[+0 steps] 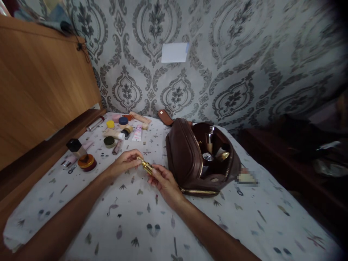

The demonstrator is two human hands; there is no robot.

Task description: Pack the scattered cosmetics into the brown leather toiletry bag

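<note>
A small shiny gold cosmetic tube (146, 166) is held slantwise above the white patterned sheet, between both hands. The fingertips of my left hand (125, 162) pinch its narrower upper end. My right hand (166, 184) grips the lower, wider end with thumb and fingers. Close by on the right stands a dark brown leather cosmetic bag (181, 154), its zipped top spread wide. Inside it I see a clear-capped bottle (209, 144), a round silvery lid (207, 156) and a gold-coloured item (223, 156).
Several cosmetics lie left and behind: a blue-lidded jar (123, 121), a white-and-pink tube (137, 133), a dark green round jar (109, 141), a black-capped bottle (77, 149), an amber-lidded jar (87, 163). A wooden panel (46, 72) borders the left; a patterned wall (146, 83) stands behind.
</note>
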